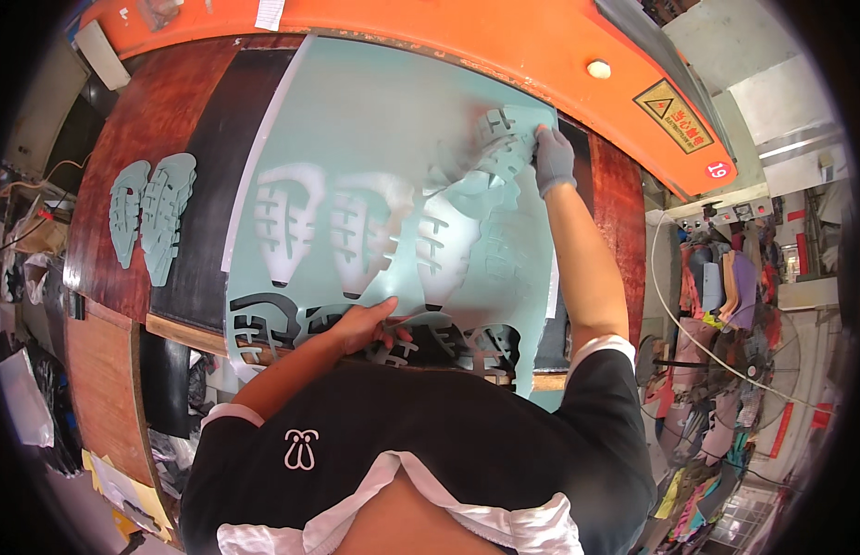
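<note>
A large pale teal sheet (374,120) with several shoe-part shapes cut out of it lies across the dark work board. My right hand (552,159), in a grey glove, reaches to the sheet's far right corner and grips a teal cut-out piece (500,139) there. My left hand (367,324), bare, presses on the sheet's near edge among the empty cut-out holes. Two stacked teal cut pieces (154,215) lie to the left on the reddish-brown table.
An orange machine arm (504,46) with a yellow warning label curves over the far side. A black mat (212,176) lies under the sheet. Cluttered shelves and hanging coloured material stand at the right, with bags and boxes at the left floor.
</note>
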Available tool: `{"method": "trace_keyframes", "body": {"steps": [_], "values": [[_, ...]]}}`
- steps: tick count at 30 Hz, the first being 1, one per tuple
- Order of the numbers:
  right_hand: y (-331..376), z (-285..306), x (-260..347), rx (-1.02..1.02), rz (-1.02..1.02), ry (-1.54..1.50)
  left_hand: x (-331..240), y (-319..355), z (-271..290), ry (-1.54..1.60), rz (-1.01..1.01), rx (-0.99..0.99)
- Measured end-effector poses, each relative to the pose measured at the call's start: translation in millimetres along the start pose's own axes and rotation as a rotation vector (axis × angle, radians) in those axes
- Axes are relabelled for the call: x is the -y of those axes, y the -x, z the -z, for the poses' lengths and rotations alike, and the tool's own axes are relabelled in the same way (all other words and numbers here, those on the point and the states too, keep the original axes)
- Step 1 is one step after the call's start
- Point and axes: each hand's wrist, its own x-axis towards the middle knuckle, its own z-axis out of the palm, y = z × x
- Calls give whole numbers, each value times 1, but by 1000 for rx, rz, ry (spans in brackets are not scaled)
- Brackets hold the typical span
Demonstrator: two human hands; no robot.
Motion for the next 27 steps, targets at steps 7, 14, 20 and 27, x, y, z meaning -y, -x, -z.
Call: {"method": "trace_keyframes", "body": {"steps": [7,14,20,27], "values": [[-37,50,76,-54,235,-322,6,0,3,40,-74,38],[133,93,6,183,813,387,0,-2,1,43,2,37],[217,111,-74,364,798,530,2,19,-14,81,-75,-359],[210,117,-92,287,796,429,18,65,-86,-595,-796,-335]]}}
